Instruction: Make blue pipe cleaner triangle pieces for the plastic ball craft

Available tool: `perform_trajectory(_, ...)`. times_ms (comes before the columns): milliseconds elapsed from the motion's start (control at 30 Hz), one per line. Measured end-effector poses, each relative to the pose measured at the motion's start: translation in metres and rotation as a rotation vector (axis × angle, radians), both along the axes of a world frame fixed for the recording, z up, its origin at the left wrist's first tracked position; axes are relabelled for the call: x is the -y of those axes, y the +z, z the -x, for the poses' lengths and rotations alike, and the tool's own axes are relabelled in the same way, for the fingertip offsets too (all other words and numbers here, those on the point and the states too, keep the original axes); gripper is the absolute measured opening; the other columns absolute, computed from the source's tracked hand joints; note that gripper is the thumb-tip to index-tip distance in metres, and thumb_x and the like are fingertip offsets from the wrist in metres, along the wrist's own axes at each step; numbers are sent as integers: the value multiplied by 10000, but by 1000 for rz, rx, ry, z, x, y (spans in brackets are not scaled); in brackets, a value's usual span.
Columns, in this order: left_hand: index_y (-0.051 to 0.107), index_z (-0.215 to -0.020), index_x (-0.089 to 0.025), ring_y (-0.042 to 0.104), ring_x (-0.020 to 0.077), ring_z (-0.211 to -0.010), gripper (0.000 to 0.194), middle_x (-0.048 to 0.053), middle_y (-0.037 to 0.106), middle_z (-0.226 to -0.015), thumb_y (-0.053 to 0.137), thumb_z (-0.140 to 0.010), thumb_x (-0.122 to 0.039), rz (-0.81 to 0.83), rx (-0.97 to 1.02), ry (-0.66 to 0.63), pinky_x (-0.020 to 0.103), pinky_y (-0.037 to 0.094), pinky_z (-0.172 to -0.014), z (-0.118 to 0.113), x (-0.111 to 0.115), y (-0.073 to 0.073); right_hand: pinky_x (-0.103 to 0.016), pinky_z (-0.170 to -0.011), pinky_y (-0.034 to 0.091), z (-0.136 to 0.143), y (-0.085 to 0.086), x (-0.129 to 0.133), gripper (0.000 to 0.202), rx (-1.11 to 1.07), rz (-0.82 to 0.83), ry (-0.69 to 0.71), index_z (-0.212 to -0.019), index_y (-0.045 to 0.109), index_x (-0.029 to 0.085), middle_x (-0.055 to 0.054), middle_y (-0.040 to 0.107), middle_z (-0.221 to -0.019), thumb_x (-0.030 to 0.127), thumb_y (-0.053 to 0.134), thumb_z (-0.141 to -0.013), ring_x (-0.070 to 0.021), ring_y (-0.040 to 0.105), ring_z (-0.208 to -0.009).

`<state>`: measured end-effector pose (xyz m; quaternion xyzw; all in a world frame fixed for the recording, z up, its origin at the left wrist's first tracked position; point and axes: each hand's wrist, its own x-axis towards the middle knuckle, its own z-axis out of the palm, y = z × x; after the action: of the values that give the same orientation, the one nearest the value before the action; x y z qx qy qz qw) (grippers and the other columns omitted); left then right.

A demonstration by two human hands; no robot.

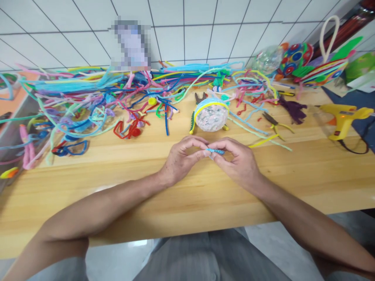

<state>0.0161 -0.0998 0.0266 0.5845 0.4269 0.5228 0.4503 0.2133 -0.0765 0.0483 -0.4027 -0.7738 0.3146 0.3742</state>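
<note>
Between my fingertips is a short, light-blue pipe cleaner piece (216,151) that looks twisted or folded. My left hand (185,157) pinches its left end. The thumb and forefinger of my right hand (238,160) close on its other end, partly hiding it. Just beyond my hands sits a rounded, speckled white craft body (211,118) edged with a yellow and a light-blue pipe cleaner. A green-and-yellow strip (192,122) sticks out at its left side. Dark-jawed pliers (200,97) lie partly hidden behind it.
Many coloured pipe cleaners (96,84) lie tangled along the wall. Small pliers (275,123) and a yellow glue gun (342,117) with a cord lie at the right. Decorated craft figures (320,74) stand at the back right. A grey-sided box (14,125) borders the left.
</note>
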Motion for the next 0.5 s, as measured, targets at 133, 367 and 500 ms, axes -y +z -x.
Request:
perform_trajectory(133,769,-905,-193,721,189,-1003,236,70,790,-1051,835,-876,-418,88,53,-46,332,521,-978,-1,0,1,-342,-766,571,0,1,0,74,7,24,11,-956,755,262,-29,801,-916,228,713,-905,-203,730,-829)
perform_trajectory(367,750,-883,-180,684,166,-877,295,46,764,-910,869,-828,-444,146,135,-16,306,534,-882,-2,-1,-1,-313,-740,555,1,-2,1,81,-74,230,-27,-939,704,229,-19,778,-867,283,719,-881,-181,706,-784)
perform_trajectory(500,775,-950,-181,688,157,-878,276,40,776,-925,868,-832,-412,183,144,-39,296,540,-886,-2,-1,-3,-292,-677,513,0,-2,-2,62,-90,288,-20,-870,699,219,-10,747,-793,282,697,-877,-166,672,-732)
